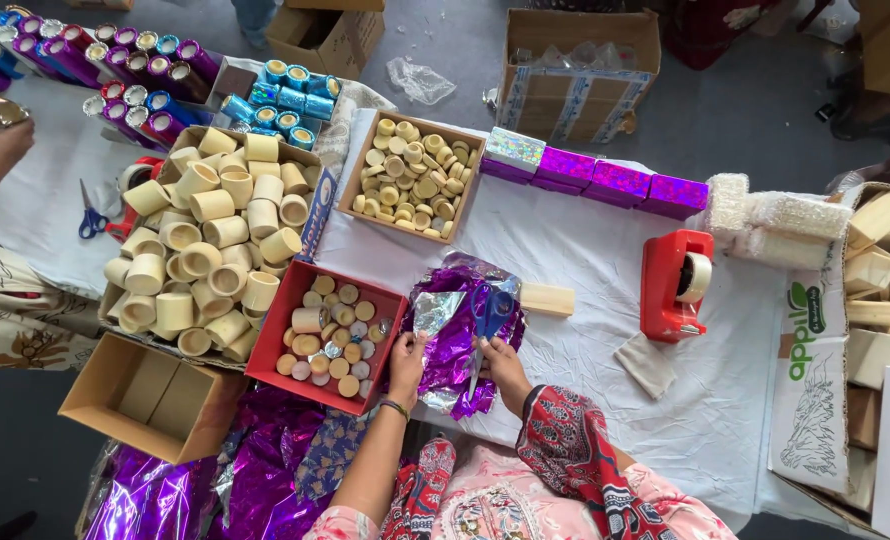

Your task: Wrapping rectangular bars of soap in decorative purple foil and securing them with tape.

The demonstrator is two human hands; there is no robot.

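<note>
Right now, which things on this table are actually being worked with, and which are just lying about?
In hand:
left hand on purple foil sheet
right hand by blue scissors

Lying about:
red tape dispenser
wooden block
box of cream tubes
wrapped purple boxes

Bare cloth (585, 260) btwn wood block (547, 298) & tape dispenser (675, 285).

Both hands reach forward side by side, left hand (406, 357) and right hand (502, 365) apparently curled closed.
</note>
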